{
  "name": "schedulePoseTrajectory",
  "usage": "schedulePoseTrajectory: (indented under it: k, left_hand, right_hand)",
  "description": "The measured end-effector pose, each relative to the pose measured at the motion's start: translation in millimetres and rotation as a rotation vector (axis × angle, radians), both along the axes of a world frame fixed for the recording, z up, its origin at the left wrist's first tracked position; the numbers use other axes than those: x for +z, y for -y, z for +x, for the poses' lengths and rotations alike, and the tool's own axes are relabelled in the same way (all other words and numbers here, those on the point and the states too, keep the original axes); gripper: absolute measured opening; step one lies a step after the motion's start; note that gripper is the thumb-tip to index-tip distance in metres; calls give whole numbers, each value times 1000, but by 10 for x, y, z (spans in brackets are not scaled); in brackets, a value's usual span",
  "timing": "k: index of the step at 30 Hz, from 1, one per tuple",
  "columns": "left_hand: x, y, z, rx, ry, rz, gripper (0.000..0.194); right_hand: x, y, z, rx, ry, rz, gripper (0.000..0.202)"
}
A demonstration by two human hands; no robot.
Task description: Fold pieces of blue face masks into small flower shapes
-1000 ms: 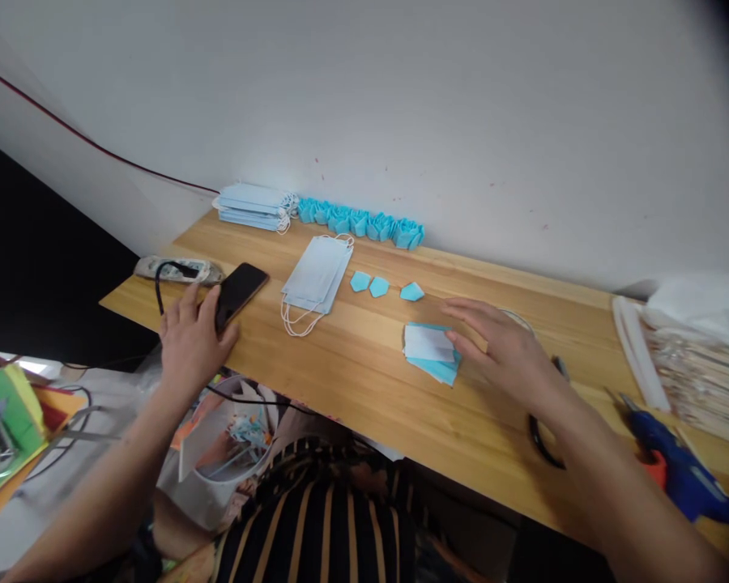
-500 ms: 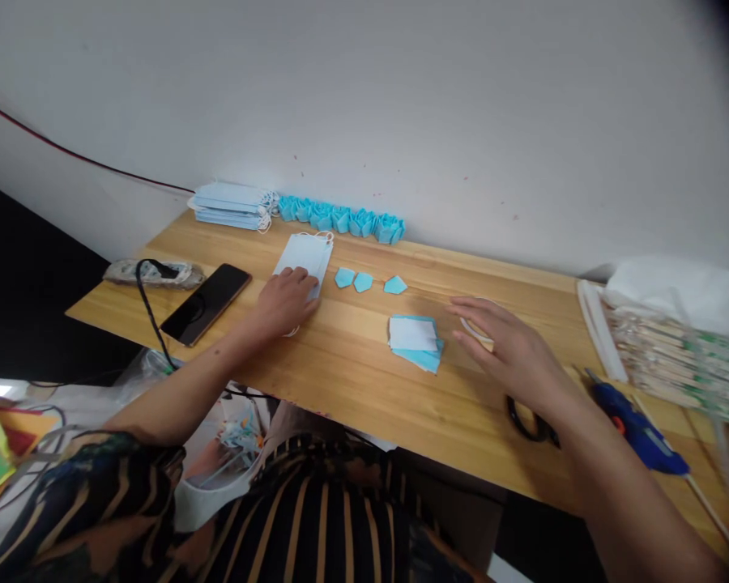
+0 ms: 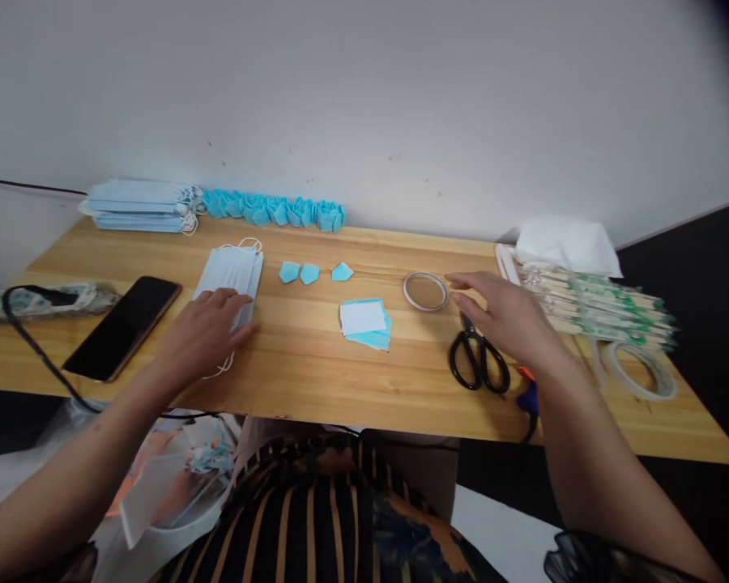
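My left hand (image 3: 210, 330) lies with its fingers out on a light-blue face mask (image 3: 234, 270) with white ear loops. My right hand (image 3: 501, 312) hovers above the scissors (image 3: 479, 362), fingers apart and nothing between them. Just left of its fingertips lies a thin roll of tape (image 3: 426, 305). Black handles of the scissors show below the hand; the blades are partly hidden by it. Between my hands sits a small stack of cut blue and white rectangles (image 3: 364, 316). Behind it are three small blue pentagon pieces (image 3: 309, 274).
Along the wall stand a pile of masks (image 3: 138, 206) and a row of folded blue flowers (image 3: 273, 209). A phone (image 3: 122, 328) lies at the left. Bundled sticks (image 3: 595, 300), a wider tape roll (image 3: 659, 380) and a partly hidden blue tool (image 3: 528, 398) are at the right.
The view has turned to the right, so the table's things sit further left. The tape roll and scissors show more fully now. My left hand still rests on the mask; my right stays open.
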State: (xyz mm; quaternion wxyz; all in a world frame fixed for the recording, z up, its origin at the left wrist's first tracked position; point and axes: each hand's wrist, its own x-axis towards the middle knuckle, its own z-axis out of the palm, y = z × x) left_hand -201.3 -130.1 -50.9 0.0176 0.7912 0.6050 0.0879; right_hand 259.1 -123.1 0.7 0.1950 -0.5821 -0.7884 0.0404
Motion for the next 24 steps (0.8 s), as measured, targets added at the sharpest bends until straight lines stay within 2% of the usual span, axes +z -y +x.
schedulePoseTrajectory:
  k: [3,7,10,13,15,17,21,24]
  left_hand:
    - [144,-47,260,-119,1,-7,45]
    - [303,-143,791,-323,130,-35,37]
    - [318,-251,1148,-426,139,-126,31]
    - [280,-348,1376,-484,158,-139,27]
    - [248,-385,1451,-521,176,-145,26]
    - [212,-402,1478,-547,197,-159,26]
    - [118,-418,1450,-546,224,-200,27]
    - [61,-438,1415,-530,281,-227,30]
  right_hand:
    - [-81,-28,-102,33,65,-68,29]
    - [-146,-39,-395,136,113,-119,26]
    - [-158,-21,-635,202,105,-156,29]
    - [-159,-17,-781,163,77,-211,22]
    - [-166,-20,-811,133,64,-229,17]
    - [-185,-17,-810,170,71,-230,15]
    - [-255,18,-819,343,115,-231,34]
    - [-309,34,-861,335,141,-212,38]
